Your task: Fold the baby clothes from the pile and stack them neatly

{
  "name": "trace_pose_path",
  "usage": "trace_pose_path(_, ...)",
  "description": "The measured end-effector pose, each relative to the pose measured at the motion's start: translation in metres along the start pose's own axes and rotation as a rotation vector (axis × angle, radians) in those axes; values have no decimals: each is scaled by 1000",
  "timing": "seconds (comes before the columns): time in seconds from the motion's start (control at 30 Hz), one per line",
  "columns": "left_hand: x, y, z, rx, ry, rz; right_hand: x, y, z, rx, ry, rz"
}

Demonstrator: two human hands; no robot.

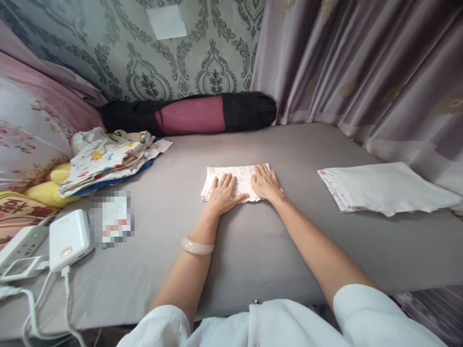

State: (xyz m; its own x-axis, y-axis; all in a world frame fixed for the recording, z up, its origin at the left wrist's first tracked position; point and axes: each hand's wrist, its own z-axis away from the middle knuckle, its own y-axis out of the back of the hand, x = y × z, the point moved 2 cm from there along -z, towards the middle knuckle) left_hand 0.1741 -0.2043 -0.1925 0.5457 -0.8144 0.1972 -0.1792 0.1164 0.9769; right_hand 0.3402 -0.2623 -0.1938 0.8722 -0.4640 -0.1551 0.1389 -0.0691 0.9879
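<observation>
A grey-covered surface [296, 159] is filling the middle of the scene, and a mauve curtain [325, 62] is hanging along its far right. A floral pillow [29, 125] is bulging in at the far left, and a black and maroon bag [195, 115] is lying lengthwise at the far edge. A pile of clothes [108, 159] is sitting to the left, and a white folded cloth [379, 188] is lying to the right, well apart from the hands. Between the two, a patterned folded cloth [244, 178] is lying flat near the centre.

Both hands are resting palm down on it and covering parts of its print. The left hand [226, 193] is stretching flat over its left part, fingers slightly apart, thumb pointing right. The right hand [266, 183] is lying flat over its right end, fingers closer together. Neither is gripping.

At the near left, a white device [70, 238] is sitting beside a power strip [27, 243]. A pale bangle [197, 246] is circling the left forearm.
</observation>
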Motion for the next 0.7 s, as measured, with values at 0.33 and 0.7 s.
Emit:
trace_pose_path(0.33, -1, -5, -2, 87, 165, -68, 19, 3, 10, 5, -50, -3)
trace_pose_path(0.7, -41, 22, -9, 176, 279, 64, 78, 31, -13, 19, -199, -411)
